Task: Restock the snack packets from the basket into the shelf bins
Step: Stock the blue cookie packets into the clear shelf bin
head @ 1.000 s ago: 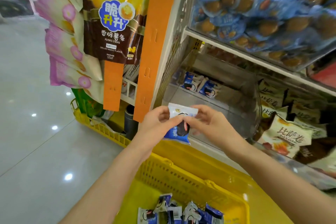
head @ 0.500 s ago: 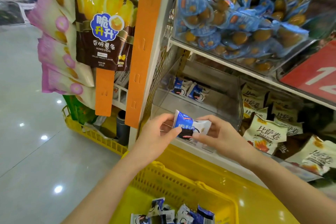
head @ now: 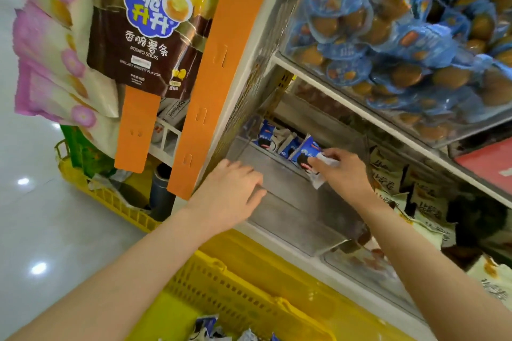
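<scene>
Right hand [head: 343, 171], pinching the packet [head: 309, 159], has carried it into the clear bin [head: 291, 213], beside stocked packets [head: 273, 140] at its far end. Left hand [head: 230, 194] has let go, fingers relaxed on the rim. Only release remains; the basket [head: 235, 285] holds more.

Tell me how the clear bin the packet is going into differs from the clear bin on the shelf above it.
The lower bin is nearly empty, only a few blue-and-white packets at its back; the upper bin is heaped full. The upper bin's packs show brown round snacks; the lower bin's do not. Both are clear plastic.
</scene>
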A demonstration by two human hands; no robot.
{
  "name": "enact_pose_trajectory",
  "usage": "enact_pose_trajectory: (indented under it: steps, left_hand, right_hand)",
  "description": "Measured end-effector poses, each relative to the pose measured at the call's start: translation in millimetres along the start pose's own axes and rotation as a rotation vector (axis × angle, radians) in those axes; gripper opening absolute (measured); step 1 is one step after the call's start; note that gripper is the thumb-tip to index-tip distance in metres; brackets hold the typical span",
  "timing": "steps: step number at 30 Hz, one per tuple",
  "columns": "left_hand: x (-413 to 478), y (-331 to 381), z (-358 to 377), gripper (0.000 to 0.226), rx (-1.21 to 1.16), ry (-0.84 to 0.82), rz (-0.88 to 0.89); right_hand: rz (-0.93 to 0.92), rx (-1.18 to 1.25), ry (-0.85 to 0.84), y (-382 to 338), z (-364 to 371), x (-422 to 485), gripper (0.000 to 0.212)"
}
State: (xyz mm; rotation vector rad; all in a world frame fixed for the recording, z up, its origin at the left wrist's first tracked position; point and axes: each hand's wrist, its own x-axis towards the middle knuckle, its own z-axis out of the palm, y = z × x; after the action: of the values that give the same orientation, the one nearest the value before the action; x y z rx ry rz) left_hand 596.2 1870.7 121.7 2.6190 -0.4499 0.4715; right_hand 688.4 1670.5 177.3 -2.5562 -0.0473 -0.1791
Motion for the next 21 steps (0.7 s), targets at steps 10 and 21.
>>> enact_pose_trajectory:
  steps: [10,21]
  left_hand:
    - [2.4,-22.3,20.4,0.044,0.032,0.144,0.124]
    - [3.9,-32.9,38.2,0.028,-0.015,0.308,0.219]
  right_hand:
    - [0.191,-0.394,0.021,22.6,41.1,85.7,0.035]
    - [0.065,-0.624,0.143,28.1,20.0,95.2,0.034]
